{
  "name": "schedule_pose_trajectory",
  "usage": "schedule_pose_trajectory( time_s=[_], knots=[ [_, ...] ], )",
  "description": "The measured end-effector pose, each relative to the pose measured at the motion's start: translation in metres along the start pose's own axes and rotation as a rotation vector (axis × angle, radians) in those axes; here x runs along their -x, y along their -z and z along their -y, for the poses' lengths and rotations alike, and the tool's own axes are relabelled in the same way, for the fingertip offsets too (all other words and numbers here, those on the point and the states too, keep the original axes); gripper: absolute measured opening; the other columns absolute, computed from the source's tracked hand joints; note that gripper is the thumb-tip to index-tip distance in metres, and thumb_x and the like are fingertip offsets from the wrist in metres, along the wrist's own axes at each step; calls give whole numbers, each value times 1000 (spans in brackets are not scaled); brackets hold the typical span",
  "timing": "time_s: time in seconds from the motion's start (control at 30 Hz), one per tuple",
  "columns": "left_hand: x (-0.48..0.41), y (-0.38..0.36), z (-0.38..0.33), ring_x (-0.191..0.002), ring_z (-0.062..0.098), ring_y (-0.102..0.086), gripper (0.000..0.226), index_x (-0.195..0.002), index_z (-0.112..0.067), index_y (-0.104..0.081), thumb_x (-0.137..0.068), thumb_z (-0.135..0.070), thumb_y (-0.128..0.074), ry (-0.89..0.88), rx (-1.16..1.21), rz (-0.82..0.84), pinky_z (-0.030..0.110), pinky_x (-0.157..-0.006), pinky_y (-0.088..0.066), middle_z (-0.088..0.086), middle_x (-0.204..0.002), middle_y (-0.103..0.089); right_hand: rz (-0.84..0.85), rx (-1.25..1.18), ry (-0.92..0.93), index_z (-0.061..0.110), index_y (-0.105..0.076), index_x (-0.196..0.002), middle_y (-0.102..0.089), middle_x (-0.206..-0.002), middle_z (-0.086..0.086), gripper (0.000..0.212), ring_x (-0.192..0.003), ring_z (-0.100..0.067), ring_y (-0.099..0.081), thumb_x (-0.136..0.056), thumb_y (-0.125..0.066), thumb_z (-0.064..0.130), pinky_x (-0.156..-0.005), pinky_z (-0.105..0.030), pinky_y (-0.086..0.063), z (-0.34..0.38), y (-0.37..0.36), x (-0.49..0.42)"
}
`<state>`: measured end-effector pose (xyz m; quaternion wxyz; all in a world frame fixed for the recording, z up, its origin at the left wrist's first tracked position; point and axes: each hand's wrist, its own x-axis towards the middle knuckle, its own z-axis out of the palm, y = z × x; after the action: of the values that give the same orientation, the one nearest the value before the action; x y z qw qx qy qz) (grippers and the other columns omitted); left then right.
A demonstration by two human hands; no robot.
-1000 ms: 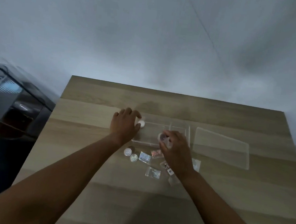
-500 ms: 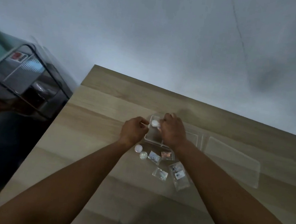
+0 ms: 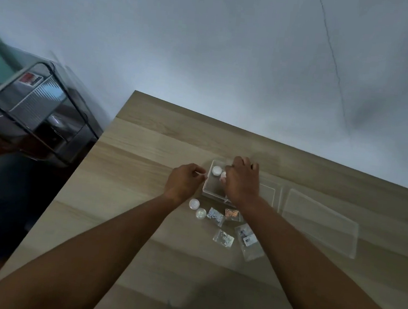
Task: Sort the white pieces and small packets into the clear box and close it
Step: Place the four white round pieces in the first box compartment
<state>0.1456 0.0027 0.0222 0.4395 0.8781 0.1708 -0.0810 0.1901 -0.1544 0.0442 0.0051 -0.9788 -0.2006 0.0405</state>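
The clear box (image 3: 206, 190) lies open on the wooden table, with one round white piece (image 3: 216, 171) in its far left corner. My right hand (image 3: 241, 181) hovers over the box, its fingers closed on another white piece (image 3: 223, 176) just beside the first. My left hand (image 3: 183, 181) pinches the box's left rim. Two more white pieces (image 3: 194, 204) (image 3: 200, 213) rest on the table in front of the box. Several small packets (image 3: 215, 216) (image 3: 223, 238) (image 3: 249, 241) lie near them.
The clear lid (image 3: 321, 223) lies flat to the right of the box. A grey machine with a dark window (image 3: 40, 113) stands off the table's left side. A pale wall rises behind the table's far edge.
My right hand carried a white piece from the box's near middle to its far left corner. My left hand let its white piece into the box and pinched the rim. The view swung left.
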Motion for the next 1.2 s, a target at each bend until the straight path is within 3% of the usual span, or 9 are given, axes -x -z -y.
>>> schedule_pose_trajectory(
  time_s=[0.13,0.23,0.4,0.63,0.97,1.1,1.2],
  knots=[
    [15,13,21,-97,15,-67,26,-105,-21,-73,-85,-12,-59,-48,-101,47,25,-87,-48,0,-105,-75,-25,-435,2,13,-72,-90,-66,-90,-10,16,-85,-28,-61,-87,-58,20,-80,-39,-49,9,5,29],
    [28,18,35,-96,20,-67,31,-106,-21,-74,-79,-10,-61,-93,-180,139,26,-86,-48,4,-105,-73,89,-562,4,16,-71,-89,-66,-90,-9,15,-84,-25,-61,-88,-57,21,-76,-35,-48,22,-6,59],
    [42,16,42,-100,26,-62,39,-114,-20,-70,-76,-11,-66,-221,-274,268,31,-85,-49,12,-107,-65,130,-528,-72,16,-64,-108,-58,-107,-10,27,-102,-25,-55,-82,-62,26,-79,-30,-41,41,-38,85],
    [46,0,42,-104,31,-61,37,-121,-24,-63,-84,-28,-64,-216,-328,219,36,-85,-50,12,-114,-57,161,-457,-91,13,-59,-119,-57,-118,-13,39,-111,-29,-53,-83,-62,29,-93,-37,-45,46,-54,92],
    [44,7,46,-95,26,-64,28,-109,-20,-68,-83,-31,-67,-241,-397,148,34,-79,-50,8,-105,-65,102,-442,-71,9,-61,-110,-59,-109,-13,35,-101,-29,-57,-87,-55,34,-87,-38,-46,47,-48,93],
    [39,18,31,-79,13,-60,31,-106,-24,-65,-78,-34,-71,-337,-306,14,29,-71,-50,-3,-93,-64,-35,-582,-119,10,-64,-101,-63,-102,-9,28,-96,-24,-57,-81,-66,30,-83,-33,-46,43,-43,99],
    [26,23,3,-76,8,-58,34,-108,-27,-63,-76,-36,-71,-415,-306,6,26,-68,-48,-7,-91,-60,-130,-627,-167,12,-65,-97,-63,-95,-6,24,-90,-20,-56,-80,-69,28,-79,-27,-44,38,-38,107]
  ],
)
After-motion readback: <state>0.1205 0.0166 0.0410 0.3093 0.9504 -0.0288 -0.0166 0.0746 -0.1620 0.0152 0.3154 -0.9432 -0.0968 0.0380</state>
